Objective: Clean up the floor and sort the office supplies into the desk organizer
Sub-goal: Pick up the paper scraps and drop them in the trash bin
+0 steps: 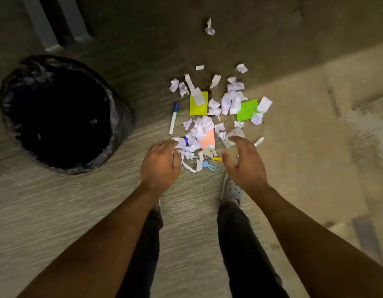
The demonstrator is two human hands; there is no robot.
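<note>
A heap of torn white paper scraps (204, 127) lies on the carpet in front of me. Mixed in are a yellow sticky note (198, 107), a green one (246, 110) and a pink one (207, 139). A white marker with a blue cap (173, 118) lies left of the heap. A small white tube (259, 141), a short yellow piece (217, 158) and a light blue plastic piece (208, 165) lie at its near edge. My left hand (160, 166) hovers at the heap's near left with loosely curled fingers, touching scraps. My right hand (243, 162) is spread at the near right, holding nothing.
A round bin lined with a black bag (121, 117) stands on the floor to the left. A lone paper scrap (209, 27) lies farther back. Grey furniture legs (48, 29) stand at top left. My legs and a grey shoe (231, 188) are below the hands.
</note>
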